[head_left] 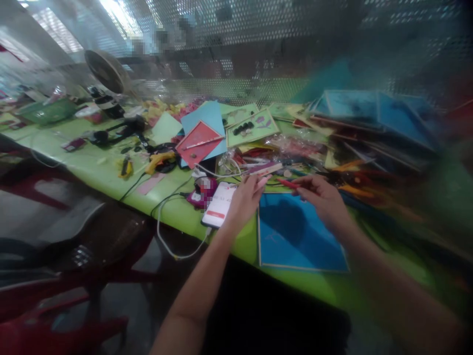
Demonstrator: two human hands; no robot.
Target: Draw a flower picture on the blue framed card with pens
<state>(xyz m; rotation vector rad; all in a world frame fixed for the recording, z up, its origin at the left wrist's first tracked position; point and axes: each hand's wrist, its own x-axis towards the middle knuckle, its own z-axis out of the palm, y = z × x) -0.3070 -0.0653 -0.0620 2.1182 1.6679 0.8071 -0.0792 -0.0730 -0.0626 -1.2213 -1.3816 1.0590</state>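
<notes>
Between the fingers of my left hand is a small pale pink piece; its kind is too blurred to tell. My right hand pinches a slim red pen-like stick, its pointed end towards the pink piece, with a small gap between them. Beneath my right hand lies a blue rectangular board with a pale edge, partly in the hand's shadow. A phone with a lit white screen lies beside my left wrist, partly covered by it, with a white cable plugged in.
Behind my hands are a red card, a green board with dark round pieces, and loose craft bits. A stack of blue boards stands at the back right. A yellow glue gun and cables lie left; a green basin stands farther off.
</notes>
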